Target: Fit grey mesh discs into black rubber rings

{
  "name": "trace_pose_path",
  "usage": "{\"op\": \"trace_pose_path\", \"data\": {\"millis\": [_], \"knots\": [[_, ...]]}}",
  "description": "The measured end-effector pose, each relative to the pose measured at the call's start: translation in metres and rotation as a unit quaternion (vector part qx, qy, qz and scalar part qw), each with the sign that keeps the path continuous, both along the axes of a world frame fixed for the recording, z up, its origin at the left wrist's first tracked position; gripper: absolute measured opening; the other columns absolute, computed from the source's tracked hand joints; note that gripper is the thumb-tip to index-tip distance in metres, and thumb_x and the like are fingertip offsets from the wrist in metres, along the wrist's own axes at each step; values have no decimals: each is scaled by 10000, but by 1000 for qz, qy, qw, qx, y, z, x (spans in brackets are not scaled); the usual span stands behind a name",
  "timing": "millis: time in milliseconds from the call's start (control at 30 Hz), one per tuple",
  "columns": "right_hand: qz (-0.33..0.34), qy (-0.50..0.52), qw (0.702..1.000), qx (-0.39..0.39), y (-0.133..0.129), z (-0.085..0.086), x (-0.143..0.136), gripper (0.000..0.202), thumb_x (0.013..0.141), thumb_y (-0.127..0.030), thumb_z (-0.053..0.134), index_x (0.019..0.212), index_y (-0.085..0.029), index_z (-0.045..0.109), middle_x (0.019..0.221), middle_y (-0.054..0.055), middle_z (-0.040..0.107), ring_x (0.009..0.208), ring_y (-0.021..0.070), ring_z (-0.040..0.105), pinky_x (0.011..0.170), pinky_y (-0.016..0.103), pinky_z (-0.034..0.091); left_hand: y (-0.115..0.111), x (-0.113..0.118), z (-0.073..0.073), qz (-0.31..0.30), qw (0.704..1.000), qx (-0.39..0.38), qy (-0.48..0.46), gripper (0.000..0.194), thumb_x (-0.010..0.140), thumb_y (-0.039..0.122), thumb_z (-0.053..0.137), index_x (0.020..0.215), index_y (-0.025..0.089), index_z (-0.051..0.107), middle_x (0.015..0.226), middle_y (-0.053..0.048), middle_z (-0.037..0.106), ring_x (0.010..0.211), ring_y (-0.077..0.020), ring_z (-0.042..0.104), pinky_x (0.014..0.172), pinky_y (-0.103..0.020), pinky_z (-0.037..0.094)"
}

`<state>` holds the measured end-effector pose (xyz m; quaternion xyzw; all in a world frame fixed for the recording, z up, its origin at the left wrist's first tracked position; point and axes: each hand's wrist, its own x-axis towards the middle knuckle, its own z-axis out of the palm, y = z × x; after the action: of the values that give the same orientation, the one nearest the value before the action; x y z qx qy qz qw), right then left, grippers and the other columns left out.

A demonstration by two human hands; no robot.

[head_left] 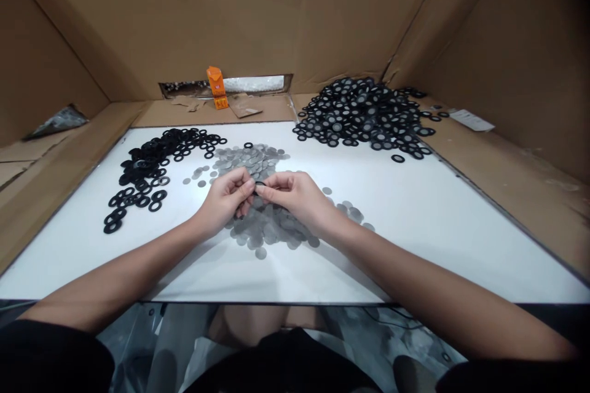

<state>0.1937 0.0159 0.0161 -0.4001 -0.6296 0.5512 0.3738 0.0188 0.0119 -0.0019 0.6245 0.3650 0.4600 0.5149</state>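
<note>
Fingertips of your left hand point(228, 196) and right hand point(295, 195) meet at frame centre, both pinching narrowly on 1 small black rubber ring point(259, 184), held edge-on between them above the grey mesh disc pile point(267, 224) on the white tabletop point(415, 221).

Orange box point(216, 87) by the back slot, white slip point(471, 120) at right, crumpled plastic bag point(58, 121) at left, cardboard walls point(258, 12)
</note>
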Motion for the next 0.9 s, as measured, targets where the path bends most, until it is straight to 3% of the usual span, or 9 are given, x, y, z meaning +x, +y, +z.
{"op": "trace_pose_path", "data": {"millis": [133,267,433,567,767,900], "knots": [[10,-5,1000,-13,1,0,3,259,782,-381,671,682,-145,641,634,-1,591,522,82,426,471,238,261,1,3,1,12,1000,-6,-3,347,859,443,604,693,180,450,539,44,521,379,-60,446,344,-174,317],[-5,-2,1000,-23,-2,5,0,225,758,-345,698,661,-150,640,625,-5,592,544,89,459,487,238,301,-2,3,3,21,998,36,36,339,892,426,565,690,181,446,569,34,509,417,-61,455,379,-185,320],[-14,151,981,-118,-12,8,-9,200,721,-332,745,681,-163,646,674,-6,611,655,110,573,676,261,461,-10,3,3,66,991,108,47,321,931,395,508,696,185,448,539,42,477,417,-65,430,408,-202,329],[3,220,961,-167,-15,8,-10,217,708,-336,765,663,-157,650,660,-18,611,655,92,585,750,257,481,-14,3,0,36,993,112,25,318,934,395,501,700,186,446,526,46,488,416,-69,427,416,-205,332],[28,116,989,-91,-11,8,-4,195,727,-346,748,690,-161,697,676,4,663,633,106,581,647,248,461,-6,-8,8,-12,998,48,40,318,918,460,494,766,180,501,558,29,515,475,-97,478,453,-218,372],[8,11,1000,-21,-12,9,-4,199,745,-344,705,702,-149,699,668,28,666,604,126,564,549,249,422,-4,-10,15,-52,991,57,106,292,909,466,507,815,192,474,573,37,524,482,-97,502,452,-206,370]]}}
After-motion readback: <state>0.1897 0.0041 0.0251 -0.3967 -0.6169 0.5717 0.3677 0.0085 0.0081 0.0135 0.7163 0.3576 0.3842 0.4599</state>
